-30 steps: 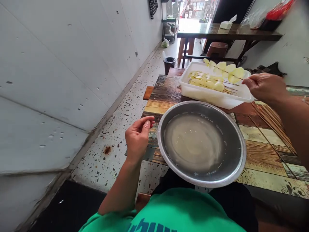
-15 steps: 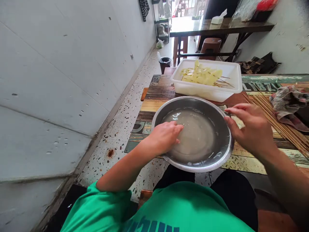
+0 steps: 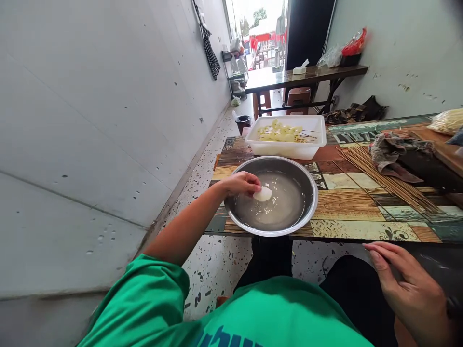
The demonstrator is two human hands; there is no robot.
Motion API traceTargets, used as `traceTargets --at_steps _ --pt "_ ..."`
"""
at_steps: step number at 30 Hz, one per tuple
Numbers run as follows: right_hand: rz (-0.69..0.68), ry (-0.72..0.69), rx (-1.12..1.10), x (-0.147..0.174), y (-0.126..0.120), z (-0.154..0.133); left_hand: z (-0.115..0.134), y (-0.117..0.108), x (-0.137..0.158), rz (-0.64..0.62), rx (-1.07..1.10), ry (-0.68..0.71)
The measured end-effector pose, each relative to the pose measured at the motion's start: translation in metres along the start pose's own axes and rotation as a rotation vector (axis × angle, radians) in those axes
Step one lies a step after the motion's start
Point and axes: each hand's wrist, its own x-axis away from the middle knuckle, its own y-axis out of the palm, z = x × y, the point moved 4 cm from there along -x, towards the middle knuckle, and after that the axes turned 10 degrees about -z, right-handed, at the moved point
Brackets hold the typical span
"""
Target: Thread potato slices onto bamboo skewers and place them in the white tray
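Observation:
A pale, thin potato slice (image 3: 263,193) is pinched between the thumb and fingers of my left hand (image 3: 246,184), at the surface of cloudy water. That water fills part of a round metal basin (image 3: 314,202) at the front edge of the table. My right hand (image 3: 408,277) hovers over my lap, in front of the table edge and apart from the basin. Its thumb and fingertips are drawn close together; whatever they hold, if anything, cannot be made out. Behind the basin stands a white plastic tub (image 3: 285,149) with skewered yellowish potato slices (image 3: 280,131) in it.
Many loose bamboo skewers (image 3: 387,178) lie on the patterned table (image 3: 347,207) to the right, beside a crumpled cloth (image 3: 390,154). A black bin (image 3: 243,125) is on the floor beyond. The wall (image 3: 108,120) runs along the left, and another table (image 3: 321,74) stands farther back.
My left hand has brought a potato slice up to the water surface. My right hand has drawn back from the basin rim to above my lap. The view has shifted.

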Motion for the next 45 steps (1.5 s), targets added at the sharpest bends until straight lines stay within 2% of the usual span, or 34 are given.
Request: traceTargets --at_steps 3,5,7,11,16,18,20,23,28,32,36,40,42,45 --pt "0.010 0.067 0.004 0.015 -0.003 0.012 0.009 0.008 0.004 -0.018 0.280 0.008" --pt "0.029 0.111 0.005 0.021 -0.004 0.017 0.015 0.012 0.005 -0.025 0.306 0.031" --pt "0.050 0.140 -0.002 0.026 -0.004 0.020 0.019 0.015 0.002 -0.020 0.245 0.056" --pt "0.058 0.141 0.009 0.031 0.002 0.022 0.015 0.027 -0.008 -0.034 -0.102 0.073" --pt "0.010 0.099 0.053 0.032 0.011 0.023 0.008 0.058 -0.019 -0.070 -0.846 -0.015" --pt "-0.012 0.064 0.081 0.031 0.014 0.022 0.008 0.070 -0.020 -0.111 -1.017 -0.054" --pt "-0.022 0.009 0.118 0.030 0.017 0.022 0.011 0.080 -0.018 -0.159 -1.077 -0.056" --pt "-0.014 -0.074 0.163 0.030 0.021 0.022 0.014 0.089 -0.013 -0.250 -0.967 -0.056" --pt "-0.029 -0.184 0.187 0.030 0.025 0.018 0.016 0.094 -0.007 -0.360 -0.584 -0.122" --pt "-0.055 -0.244 0.158 0.031 0.030 0.016 0.027 0.096 0.000 -0.393 -0.532 -0.045" --pt "-0.081 -0.244 0.144 0.030 0.034 0.016 0.039 0.100 0.019 -0.456 -0.491 -0.016" --pt "-0.099 -0.256 0.151 0.029 0.037 0.011 0.047 0.099 0.034 -0.424 -0.531 0.154" --pt "-0.111 -0.265 0.161 0.029 0.038 0.010 0.045 0.092 0.036 -0.388 -0.394 0.186" --pt "-0.118 -0.286 0.168 0.031 0.039 0.011 0.037 0.076 0.034 -0.329 -0.066 0.116"
